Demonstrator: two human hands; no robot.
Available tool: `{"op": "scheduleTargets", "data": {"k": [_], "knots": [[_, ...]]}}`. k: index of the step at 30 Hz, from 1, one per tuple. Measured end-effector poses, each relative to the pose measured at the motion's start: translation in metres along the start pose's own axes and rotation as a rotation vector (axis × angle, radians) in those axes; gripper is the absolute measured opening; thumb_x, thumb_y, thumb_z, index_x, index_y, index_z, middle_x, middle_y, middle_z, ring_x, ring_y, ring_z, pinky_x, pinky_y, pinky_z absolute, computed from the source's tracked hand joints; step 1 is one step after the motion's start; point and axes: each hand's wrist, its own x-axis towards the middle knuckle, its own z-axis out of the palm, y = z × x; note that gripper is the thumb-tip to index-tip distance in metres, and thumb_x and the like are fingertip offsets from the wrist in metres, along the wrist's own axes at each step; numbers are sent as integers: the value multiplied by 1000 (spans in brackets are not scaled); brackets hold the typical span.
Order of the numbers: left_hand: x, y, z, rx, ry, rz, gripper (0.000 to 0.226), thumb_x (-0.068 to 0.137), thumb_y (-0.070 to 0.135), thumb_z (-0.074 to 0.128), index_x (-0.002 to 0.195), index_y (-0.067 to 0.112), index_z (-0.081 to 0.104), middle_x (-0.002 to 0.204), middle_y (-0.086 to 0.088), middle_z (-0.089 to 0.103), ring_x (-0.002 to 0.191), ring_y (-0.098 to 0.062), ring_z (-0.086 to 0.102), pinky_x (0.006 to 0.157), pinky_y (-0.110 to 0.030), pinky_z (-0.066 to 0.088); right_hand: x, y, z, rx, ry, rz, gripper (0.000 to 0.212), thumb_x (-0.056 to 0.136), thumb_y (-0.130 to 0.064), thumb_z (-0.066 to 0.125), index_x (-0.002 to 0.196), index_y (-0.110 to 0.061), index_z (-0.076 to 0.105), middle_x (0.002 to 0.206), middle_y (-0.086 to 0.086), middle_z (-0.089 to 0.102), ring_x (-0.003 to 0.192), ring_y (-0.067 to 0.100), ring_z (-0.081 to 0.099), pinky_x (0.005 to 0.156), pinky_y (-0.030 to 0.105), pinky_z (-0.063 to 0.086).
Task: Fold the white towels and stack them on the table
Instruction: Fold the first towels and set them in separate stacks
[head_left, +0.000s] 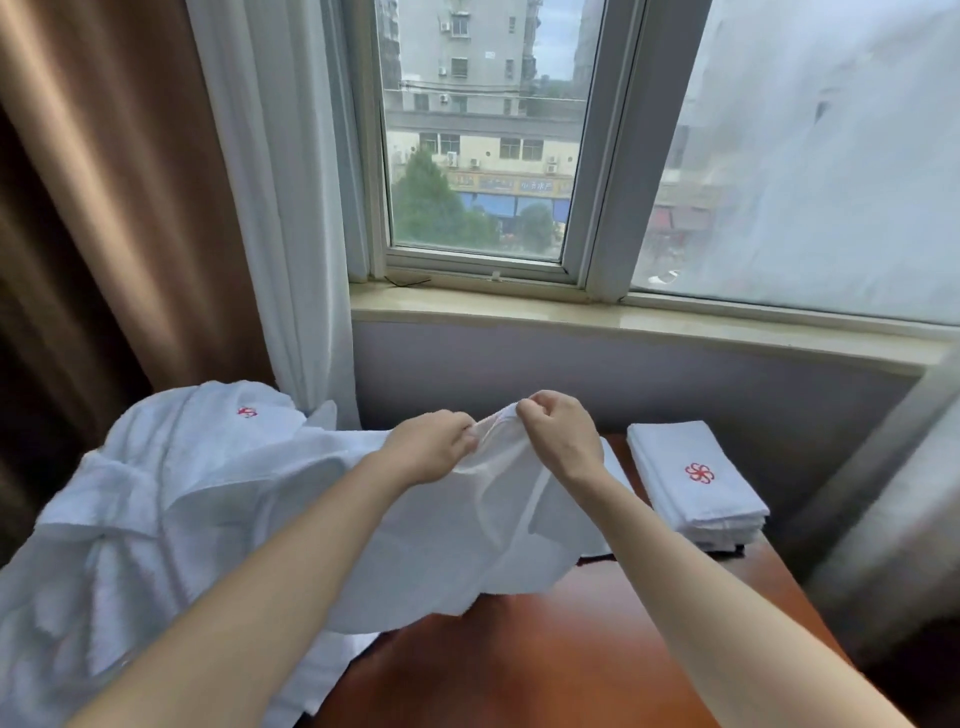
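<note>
1. White terry cloth formed the towel (493, 519) in work; it hung above the far half of the table (571, 649), raised by its top edge, with its lower edge drooping to the wood.
2. The left hand (431, 447) pinched the top edge of the towel, fingers curled tightly on the cloth.
3. The right hand (558, 431) pinched the same edge just beside the left hand, fingers likewise curled round a small bunched fold.
4. Both forearms were bare and reached forward from the lower corners of the view.
5. A stack of folded towels (696, 483) lay on the far right part of the table, well apart from the hands. The top one showed a red emblem (699, 473) facing up.
6. A heap of unfolded white cloth (156, 493) lay at the left, touching the held towel and spilling over the left edge of the table. A small red mark (247, 412) showed near its top.
7. The table surface was glossy reddish-brown wood.
8. Behind the table stood a grey wall below a pale window sill (623, 322).
9. The window (478, 130) showed buildings and trees outside.
10. A brown curtain (104, 208) hung at the left, with a white sheer curtain (280, 208) beside it; another sheer panel (831, 156) covered the right pane.
</note>
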Motion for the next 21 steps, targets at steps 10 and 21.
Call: {"op": "scheduleTargets", "data": {"k": [10,21], "knots": [[-18,32,15,-101,258,-416,27,104,34,34,100,15,54,103,-8,64,96,-33,58,75,-38,46,-4,24,-24,79,-22,-53,23,95,-29,47,98,-23,70,95,-8,69,91,15,61,80,34,50],[-108,85,-14,-317,882,13,22,98,42,57,100,24,68,91,8,55,71,-11,52,53,-19,31,-96,1,-76,73,408,-202,22,100,-26,52,110,-18,71,108,0,71,107,26,56,95,38,41]]}}
